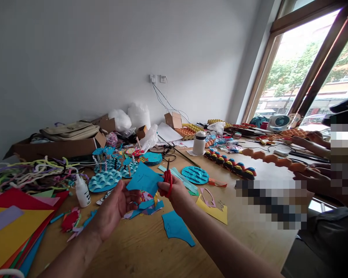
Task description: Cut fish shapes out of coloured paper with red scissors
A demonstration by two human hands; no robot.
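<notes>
My right hand (175, 191) is closed around red-handled scissors (168, 181), whose blades point up and away. Its thumb and fingers also pinch the right edge of a blue paper piece (145, 178) with faint pencil lines. At the lower left edge of that paper is my left hand (116, 206), palm turned up, fingers apart and loosely bent; whether they touch the paper is hard to make out. Under my right forearm lies another cut blue sheet (176, 227). Blue and coloured scraps (147, 208) lie on the table just beyond my hands.
A white glue bottle (82, 191) stands left, near pipe cleaners (46, 173) and coloured sheets (14, 227). Wavy blue paper discs (195, 175), yellow paper (213, 210) and a white jar (199, 143) lie ahead. At right, another person's hands (310, 175) hold an orange egg-carton strip (274, 160).
</notes>
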